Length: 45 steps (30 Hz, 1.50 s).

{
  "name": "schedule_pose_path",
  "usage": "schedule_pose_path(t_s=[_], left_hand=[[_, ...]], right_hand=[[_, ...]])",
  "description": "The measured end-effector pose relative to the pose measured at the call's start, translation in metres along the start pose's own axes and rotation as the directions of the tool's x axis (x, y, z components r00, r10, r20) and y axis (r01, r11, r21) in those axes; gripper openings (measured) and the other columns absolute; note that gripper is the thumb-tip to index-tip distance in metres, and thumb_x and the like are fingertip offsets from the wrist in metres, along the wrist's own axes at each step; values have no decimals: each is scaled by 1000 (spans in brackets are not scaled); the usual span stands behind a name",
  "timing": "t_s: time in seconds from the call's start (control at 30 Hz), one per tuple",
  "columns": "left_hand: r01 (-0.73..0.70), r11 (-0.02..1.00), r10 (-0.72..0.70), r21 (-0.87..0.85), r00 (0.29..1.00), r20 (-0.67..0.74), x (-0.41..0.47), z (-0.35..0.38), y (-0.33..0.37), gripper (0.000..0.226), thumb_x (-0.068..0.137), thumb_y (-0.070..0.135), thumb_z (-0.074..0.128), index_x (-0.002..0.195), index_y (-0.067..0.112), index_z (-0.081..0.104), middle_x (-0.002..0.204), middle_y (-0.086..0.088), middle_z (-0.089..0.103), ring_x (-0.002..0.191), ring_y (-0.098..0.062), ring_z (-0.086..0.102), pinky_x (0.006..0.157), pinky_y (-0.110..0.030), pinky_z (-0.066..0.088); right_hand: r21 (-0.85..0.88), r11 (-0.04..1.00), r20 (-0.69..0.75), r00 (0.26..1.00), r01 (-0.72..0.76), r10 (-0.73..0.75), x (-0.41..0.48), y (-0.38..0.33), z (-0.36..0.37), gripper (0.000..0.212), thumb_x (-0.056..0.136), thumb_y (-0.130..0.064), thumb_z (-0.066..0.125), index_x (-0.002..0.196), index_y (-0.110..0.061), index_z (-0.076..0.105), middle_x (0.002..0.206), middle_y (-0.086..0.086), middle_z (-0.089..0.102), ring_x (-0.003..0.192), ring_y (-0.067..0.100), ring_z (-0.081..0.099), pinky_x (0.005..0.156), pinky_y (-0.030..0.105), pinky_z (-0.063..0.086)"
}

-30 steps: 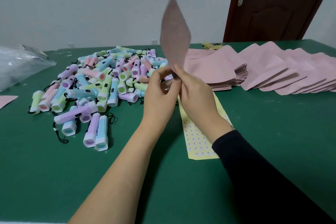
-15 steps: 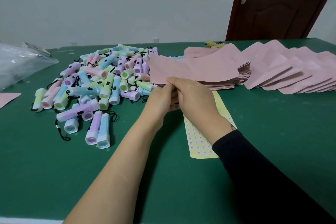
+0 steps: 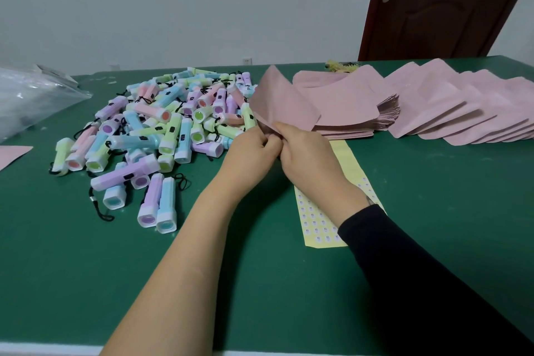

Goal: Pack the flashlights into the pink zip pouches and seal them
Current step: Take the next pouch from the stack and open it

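The pink pouch (image 3: 284, 104) looked thin, light and floppy, probably slick, so it was best taken at its mouth edge, one layer per hand, to peel it open. The left hand (image 3: 250, 153) and right hand (image 3: 309, 156) met knuckle to knuckle, fingertips pinched tight on that near edge. The pouch fanned up and away from the pinch, with the flashlights (image 3: 161, 130) heaped just left.

A: Where are the flashlights (image 3: 161, 124)?
B: Heaped on the counter (image 3: 86, 283), toward its far left corner; a bag (image 3: 34, 95) lies at the left edge.
A: And the pouches (image 3: 346, 112)?
B: Stacked right of the heap, more fanned to the right edge. A sheet (image 3: 320, 219) lies before the stack.
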<state>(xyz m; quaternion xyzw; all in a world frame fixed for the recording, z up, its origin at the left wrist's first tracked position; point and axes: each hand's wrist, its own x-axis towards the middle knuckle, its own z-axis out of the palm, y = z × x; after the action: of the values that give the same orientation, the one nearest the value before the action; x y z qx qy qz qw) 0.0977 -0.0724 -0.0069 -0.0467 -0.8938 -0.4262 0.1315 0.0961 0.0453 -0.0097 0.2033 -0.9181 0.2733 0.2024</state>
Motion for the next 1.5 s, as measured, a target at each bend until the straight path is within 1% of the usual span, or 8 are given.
schedule_pose_path(t_s=[0.37, 0.57, 0.8, 0.97, 1.17, 1.3, 1.37, 1.5], left_hand=[[-36, 999, 36, -27, 999, 21, -3, -10, 4, 35, 97, 18, 44, 73, -8, 45, 67, -10, 41, 63, -16, 34, 54, -29, 22], [-103, 994, 104, -31, 995, 8, -2, -12, 3, 42, 97, 15, 46, 59, 17, 29, 45, 11, 29, 45, -6, 28, 45, -20, 24], [-130, 990, 131, -53, 991, 19, -3, -14, 1, 46, 99, 18, 45, 56, 20, 30, 40, 14, 33, 43, -4, 30, 44, -17, 26], [-159, 986, 159, -40, 987, 6, -3, -13, 1, 50, 99, 13, 46, 54, 22, 26, 37, 14, 32, 40, -3, 32, 43, -15, 26], [-152, 987, 153, -45, 988, 16, -6, -13, 3, 49, 100, 13, 45, 54, 24, 33, 40, 17, 39, 43, 0, 37, 45, -12, 29], [-125, 991, 127, -39, 991, 46, -6, -14, 4, 36, 100, 16, 44, 67, 6, 51, 60, -3, 54, 56, -6, 44, 58, -26, 39], [-123, 991, 126, -61, 991, 55, -6, -14, 6, 38, 97, 24, 43, 82, -8, 57, 83, -28, 62, 73, -31, 55, 73, -43, 47], [-139, 989, 142, -47, 988, 62, -8, -13, 7, 42, 94, 30, 41, 77, -5, 56, 76, -23, 59, 69, -24, 51, 68, -39, 43]], right_hand=[[188, 982, -72, 997, 22, -8, -1, -4, -5, 34, 95, -5, 41, 119, -7, 65, 93, 19, 71, 88, 41, 61, 78, 46, 48], [198, 979, -118, 993, 52, -29, -2, -6, -9, 35, 94, -4, 43, 121, -7, 65, 96, 17, 72, 90, 40, 61, 79, 44, 47], [208, 976, -94, 994, 70, -51, 0, -4, -12, 32, 93, -3, 43, 115, -7, 67, 89, 17, 71, 84, 39, 61, 76, 44, 47], [221, 972, -35, 997, 78, -72, 2, 3, -14, 27, 92, -3, 42, 99, -7, 68, 66, 14, 68, 64, 29, 62, 63, 29, 40], [253, 964, -25, 997, 79, -75, 2, 6, -18, 28, 92, -4, 41, 97, -8, 69, 60, 13, 67, 62, 14, 55, 56, 7, 35], [276, 959, -8, 998, 64, -65, 2, 8, -20, 27, 92, -3, 44, 97, -8, 70, 67, 9, 68, 62, 14, 53, 59, 20, 40], [283, 957, 8, 998, 57, -61, 3, 9, -21, 27, 92, -3, 46, 97, -10, 71, 70, 7, 68, 65, 19, 55, 63, 29, 42], [309, 950, 34, 998, 47, -60, 4, 12, -25, 27, 93, -3, 46, 100, -10, 72, 77, 5, 71, 66, 12, 58, 65, 22, 45]])
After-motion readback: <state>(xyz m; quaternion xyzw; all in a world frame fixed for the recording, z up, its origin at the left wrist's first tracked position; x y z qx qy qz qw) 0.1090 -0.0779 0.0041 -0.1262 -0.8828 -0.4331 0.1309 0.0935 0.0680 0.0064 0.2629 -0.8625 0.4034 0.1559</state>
